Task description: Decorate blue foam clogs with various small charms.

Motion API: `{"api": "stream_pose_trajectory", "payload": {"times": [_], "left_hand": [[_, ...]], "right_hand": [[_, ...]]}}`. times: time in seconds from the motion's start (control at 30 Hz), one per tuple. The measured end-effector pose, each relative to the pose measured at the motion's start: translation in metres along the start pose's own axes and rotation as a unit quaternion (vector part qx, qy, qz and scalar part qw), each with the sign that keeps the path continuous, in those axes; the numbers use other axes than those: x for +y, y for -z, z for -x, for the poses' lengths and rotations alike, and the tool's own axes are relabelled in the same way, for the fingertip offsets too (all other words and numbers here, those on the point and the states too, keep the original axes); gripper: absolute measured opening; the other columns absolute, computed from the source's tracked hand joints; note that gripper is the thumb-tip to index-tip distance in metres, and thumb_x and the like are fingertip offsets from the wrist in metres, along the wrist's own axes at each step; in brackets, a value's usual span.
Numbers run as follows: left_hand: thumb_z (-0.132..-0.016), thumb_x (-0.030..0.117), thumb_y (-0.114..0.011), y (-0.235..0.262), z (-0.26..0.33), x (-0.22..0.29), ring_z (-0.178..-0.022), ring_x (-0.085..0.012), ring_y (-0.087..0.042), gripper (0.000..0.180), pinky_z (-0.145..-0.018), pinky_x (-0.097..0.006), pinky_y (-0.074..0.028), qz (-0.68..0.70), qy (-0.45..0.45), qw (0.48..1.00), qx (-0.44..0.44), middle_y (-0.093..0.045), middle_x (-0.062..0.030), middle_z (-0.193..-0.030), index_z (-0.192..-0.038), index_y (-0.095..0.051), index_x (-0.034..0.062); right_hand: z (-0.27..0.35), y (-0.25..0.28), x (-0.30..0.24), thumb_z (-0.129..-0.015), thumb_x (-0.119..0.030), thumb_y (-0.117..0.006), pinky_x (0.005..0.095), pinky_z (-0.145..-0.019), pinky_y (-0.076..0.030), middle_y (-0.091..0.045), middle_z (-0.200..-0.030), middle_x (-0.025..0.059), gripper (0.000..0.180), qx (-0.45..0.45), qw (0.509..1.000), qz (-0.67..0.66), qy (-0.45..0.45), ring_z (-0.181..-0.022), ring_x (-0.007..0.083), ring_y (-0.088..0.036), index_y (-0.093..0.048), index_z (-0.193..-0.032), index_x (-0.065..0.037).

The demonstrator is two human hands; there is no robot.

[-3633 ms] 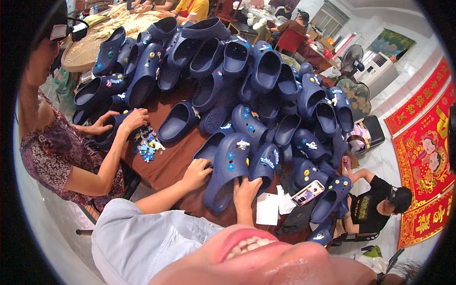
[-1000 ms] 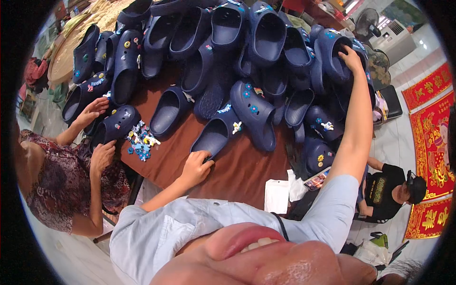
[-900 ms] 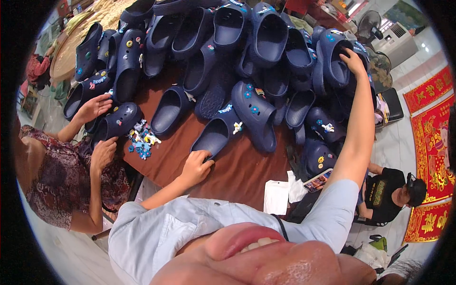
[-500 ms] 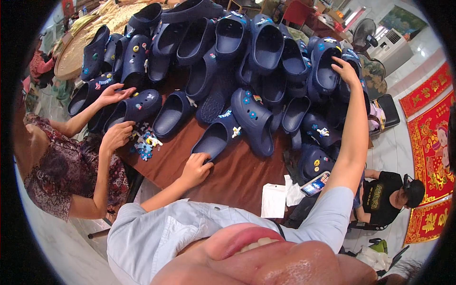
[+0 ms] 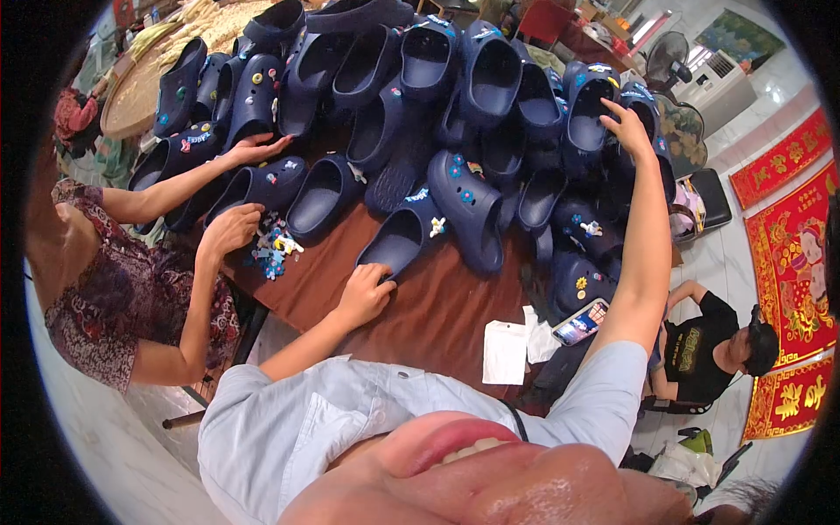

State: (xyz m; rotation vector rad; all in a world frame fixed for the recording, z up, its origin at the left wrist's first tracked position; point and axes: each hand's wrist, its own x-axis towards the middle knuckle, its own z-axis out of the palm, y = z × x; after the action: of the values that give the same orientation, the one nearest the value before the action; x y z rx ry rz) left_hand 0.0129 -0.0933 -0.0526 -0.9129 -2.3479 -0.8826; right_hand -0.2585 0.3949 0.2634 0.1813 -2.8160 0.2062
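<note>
A large heap of navy clogs [image 5: 472, 79] covers a brown table [image 5: 437, 315]. My left hand [image 5: 363, 293] lies on the table with its fingers curled on the heel of one navy clog [image 5: 398, 241] that has small charms on it. My right arm stretches far out to the right. My right hand [image 5: 628, 127] has its fingers apart and touches the rim of a clog [image 5: 584, 114] on the far right of the heap.
A person in a patterned top at the left has one hand on a clog [image 5: 262, 184] and one over a pile of small colourful charms [image 5: 271, 249]. A white packet [image 5: 506, 350] and a phone [image 5: 579, 322] lie near the table edge. Another person in black [image 5: 709, 346] sits lower right.
My right hand left the near clog and reached out to the far right of the heap, where it stays. My left hand holds its place. The person at the left shifted both hands.
</note>
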Motion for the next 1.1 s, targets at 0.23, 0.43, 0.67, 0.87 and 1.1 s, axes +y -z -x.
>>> {"api": "stream_pose_trajectory", "payload": {"times": [0.23,0.43,0.67,0.87,1.1], "left_hand": [[-0.069,0.005,-0.066,0.000,-0.010,-0.004,-0.099,-0.0299,-0.058,0.017,-0.083,-0.041,-0.045,0.003,-0.016,1.000,-0.006,-0.059,-0.0110,-0.104,-0.086,-0.065,0.0074],[-0.070,0.005,-0.066,0.006,-0.004,-0.003,-0.099,-0.0293,-0.058,0.018,-0.083,-0.041,-0.045,-0.004,0.014,1.000,-0.019,-0.059,-0.0107,-0.105,-0.088,-0.066,0.0073],[-0.070,0.006,-0.067,-0.001,-0.005,-0.004,-0.101,-0.0288,-0.058,0.019,-0.085,-0.041,-0.045,-0.015,-0.010,1.000,-0.004,-0.060,-0.0109,-0.107,-0.090,-0.067,0.0068],[-0.070,0.006,-0.068,0.000,0.000,-0.006,-0.102,-0.0290,-0.057,0.020,-0.086,-0.040,-0.044,-0.009,-0.013,1.000,-0.004,-0.060,-0.0112,-0.108,-0.090,-0.068,0.0069],[-0.072,0.006,-0.063,0.000,-0.003,-0.002,-0.100,-0.0299,-0.057,0.019,-0.084,-0.040,-0.046,-0.034,-0.037,0.999,-0.008,-0.060,-0.0119,-0.109,-0.091,-0.070,0.0072]], "right_hand": [[-0.002,0.010,0.044,-0.089,-0.038,-0.067,0.0458,-0.101,-0.042,-0.055,-0.125,0.0305,0.047,0.038,0.993,0.025,0.108,-0.120,0.0436,-0.053,-0.058,-0.134,-0.029],[0.038,0.035,-0.059,-0.083,-0.028,-0.070,0.0438,-0.095,-0.045,-0.059,-0.108,0.0229,0.045,0.041,0.996,0.023,0.072,-0.109,0.0401,-0.055,-0.063,-0.123,-0.010],[0.106,0.039,-0.090,-0.085,-0.023,-0.070,0.0446,-0.107,-0.038,-0.047,-0.136,0.0327,0.047,0.096,0.992,0.054,0.067,-0.128,0.0418,-0.047,-0.060,-0.129,-0.011],[0.170,-0.048,-0.121,-0.089,-0.031,-0.067,0.0365,-0.089,-0.051,-0.067,-0.114,0.0198,0.041,0.099,0.978,-0.151,0.104,-0.102,0.0297,-0.066,-0.064,-0.127,-0.015],[0.219,-0.196,-0.173,-0.081,-0.029,-0.078,0.0340,-0.084,-0.052,-0.070,-0.105,0.0186,0.060,-0.038,0.904,-0.387,-0.176,-0.093,0.0240,-0.068,-0.059,-0.127,0.005]]}}
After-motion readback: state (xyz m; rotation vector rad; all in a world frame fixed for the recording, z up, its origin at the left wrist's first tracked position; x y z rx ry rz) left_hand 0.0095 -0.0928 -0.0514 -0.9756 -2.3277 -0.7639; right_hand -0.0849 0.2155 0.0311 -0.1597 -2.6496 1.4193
